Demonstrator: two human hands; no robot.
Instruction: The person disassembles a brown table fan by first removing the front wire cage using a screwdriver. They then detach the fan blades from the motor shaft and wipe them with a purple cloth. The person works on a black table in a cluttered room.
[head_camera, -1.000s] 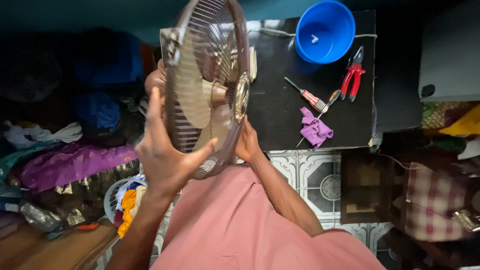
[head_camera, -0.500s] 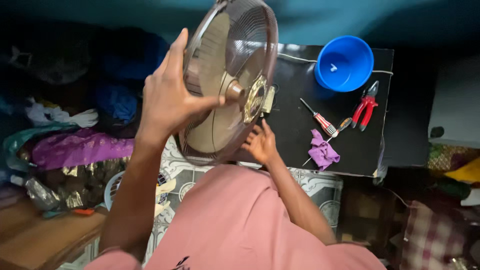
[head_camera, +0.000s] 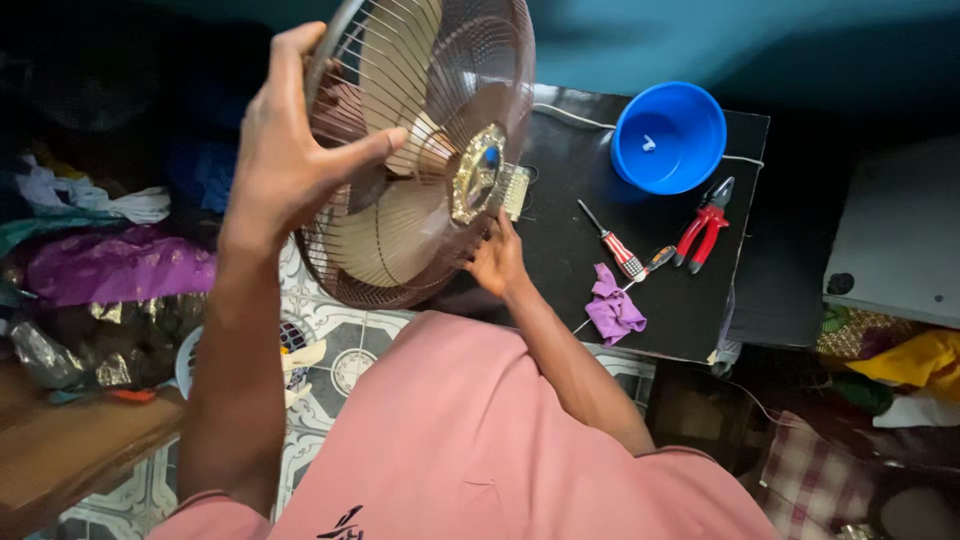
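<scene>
A round fan head with a brown wire guard (head_camera: 440, 120) and pale blades is held tilted above a black table (head_camera: 560, 180). My left hand (head_camera: 295, 150) grips the guard's upper left rim, fingers curled over the wires. My right hand (head_camera: 497, 262) reaches under the guard near its gold centre cap (head_camera: 478, 172), touching the lower edge; what its fingers hold is hidden. A pink shirt (head_camera: 470, 440) fills the lower middle.
On the black table lie a blue bowl (head_camera: 668, 137), red-handled pliers (head_camera: 703, 224), a red-and-white screwdriver (head_camera: 618, 246) and a purple cloth (head_camera: 612, 312). Piled clothes and a purple bag (head_camera: 100, 265) sit at left over a patterned tile floor (head_camera: 345, 340). A grey box (head_camera: 900, 240) stands at right.
The fan head has been lifted and turned more face-on to me. My left hand has shifted from the lower rim up to the top left rim.
</scene>
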